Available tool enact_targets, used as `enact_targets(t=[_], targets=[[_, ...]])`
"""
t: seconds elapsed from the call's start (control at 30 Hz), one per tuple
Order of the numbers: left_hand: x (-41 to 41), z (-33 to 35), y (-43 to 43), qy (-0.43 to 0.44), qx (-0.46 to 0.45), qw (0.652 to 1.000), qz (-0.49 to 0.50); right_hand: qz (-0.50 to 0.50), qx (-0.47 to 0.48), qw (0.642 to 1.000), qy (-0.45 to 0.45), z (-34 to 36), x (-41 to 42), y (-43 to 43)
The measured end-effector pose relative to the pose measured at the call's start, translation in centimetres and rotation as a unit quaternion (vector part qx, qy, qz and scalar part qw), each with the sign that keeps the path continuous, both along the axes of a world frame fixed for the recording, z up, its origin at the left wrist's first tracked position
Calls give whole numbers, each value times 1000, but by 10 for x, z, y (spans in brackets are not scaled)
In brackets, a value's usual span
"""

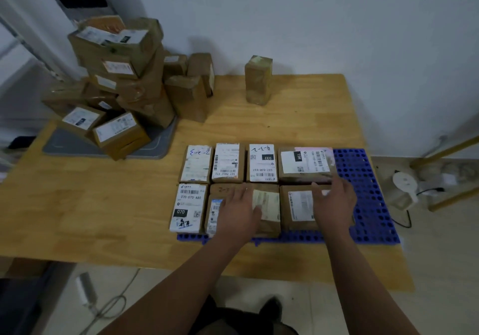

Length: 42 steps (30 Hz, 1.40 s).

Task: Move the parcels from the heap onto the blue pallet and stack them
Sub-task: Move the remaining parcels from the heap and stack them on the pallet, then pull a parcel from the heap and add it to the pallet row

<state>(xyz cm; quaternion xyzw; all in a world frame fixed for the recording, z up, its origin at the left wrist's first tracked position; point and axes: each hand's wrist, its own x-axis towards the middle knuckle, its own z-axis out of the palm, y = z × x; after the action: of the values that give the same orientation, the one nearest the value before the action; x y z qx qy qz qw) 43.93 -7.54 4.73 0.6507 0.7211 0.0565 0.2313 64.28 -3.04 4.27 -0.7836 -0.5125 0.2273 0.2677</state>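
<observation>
Several labelled brown parcels lie flat in two rows on the blue pallet [368,179] near the table's front right. My left hand [239,211] rests with straight fingers on the front-row parcels, over the one with a pale yellow label [268,205]. My right hand [334,202] lies with spread fingers on the front-right parcel [298,207], its fingertips near the back-right parcel [304,163]. The heap of parcels [121,88] is piled at the table's back left, partly on a grey mat [77,145].
One brown parcel [258,80] stands upright alone at the back of the wooden table [90,205], near the white wall. The pallet's right third shows bare blue grid. A white device and cables [404,181] lie on the floor to the right.
</observation>
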Motion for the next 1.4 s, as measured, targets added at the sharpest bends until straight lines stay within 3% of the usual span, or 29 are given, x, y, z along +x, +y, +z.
enact_targets(t=[0.33, 0.6, 0.9, 1.13, 1.3, 1.4], targets=[[-78, 18, 22, -74, 30, 993, 91, 98, -19, 995, -10, 20, -90, 24], [-225, 77, 77, -155, 94, 971, 154, 164, 35, 986, 16, 89, -238, 75], [-376, 116, 136, -281, 140, 924, 217, 205, 12, 967, 150, 139, -399, 143], [-418, 139, 199, -430, 125, 853, 268, 63, -62, 941, 327, 149, -451, 198], [-415, 148, 241, -378, 63, 882, 274, 25, -84, 938, 335, 146, -470, 217], [-412, 143, 256, -434, 47, 850, 295, -4, -92, 930, 357, 139, -475, 221]])
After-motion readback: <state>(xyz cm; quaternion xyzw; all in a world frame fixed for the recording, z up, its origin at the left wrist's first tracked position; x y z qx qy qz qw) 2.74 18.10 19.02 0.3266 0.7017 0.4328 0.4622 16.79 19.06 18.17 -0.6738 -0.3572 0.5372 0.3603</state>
